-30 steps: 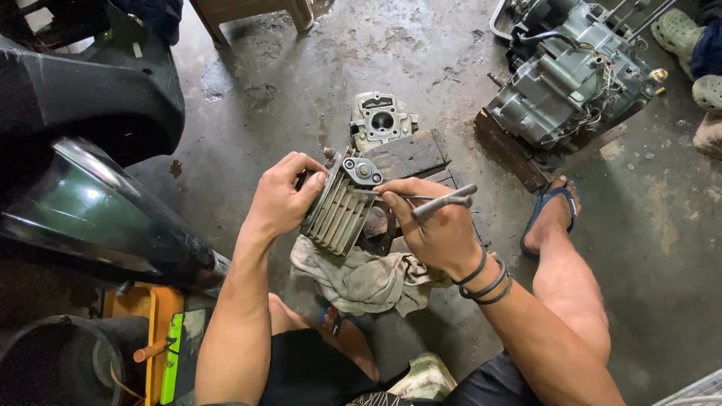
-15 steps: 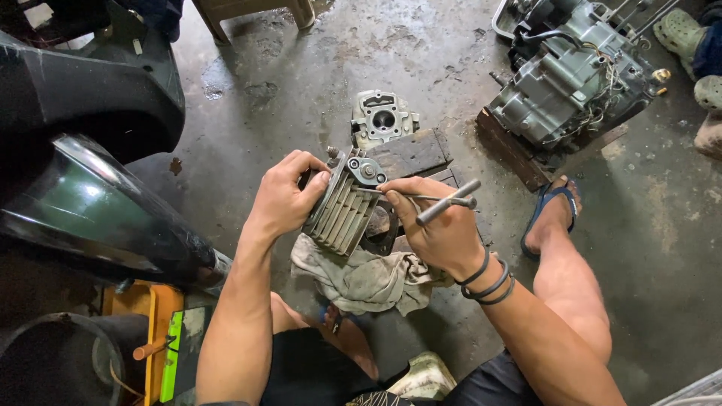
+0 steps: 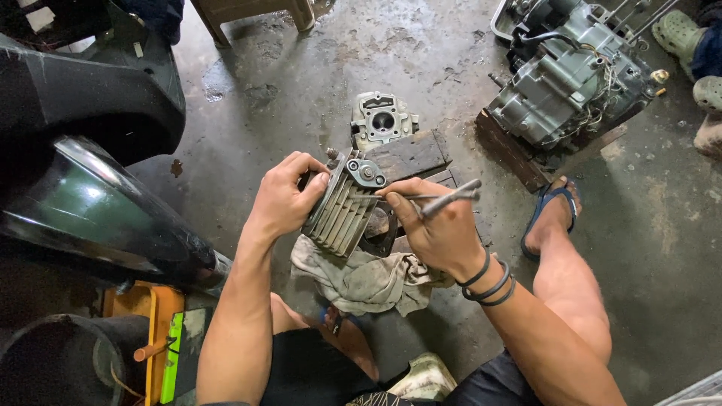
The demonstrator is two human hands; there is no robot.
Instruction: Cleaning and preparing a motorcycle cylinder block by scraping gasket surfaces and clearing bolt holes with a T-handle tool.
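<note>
My left hand [image 3: 287,197] grips a finned grey metal cylinder head [image 3: 344,212], holding it tilted over a dirty rag [image 3: 361,278]. My right hand [image 3: 436,229] is closed around a thin metal tool [image 3: 450,197], its working end at the round cover on the head's upper side. A second grey engine part [image 3: 380,118] lies on the concrete floor just beyond, next to a dark wooden block [image 3: 410,154].
A motorcycle engine [image 3: 568,75] rests on a plank at upper right. A dark green fender [image 3: 98,214] and black bodywork [image 3: 83,83] crowd the left. An orange toolbox [image 3: 154,331] sits at lower left. My sandalled foot [image 3: 553,214] is at right. Another person's green sandals [image 3: 688,45] show top right.
My right hand has shifted the tool slightly at the cover on the head. The left hand keeps its grip in the same place.
</note>
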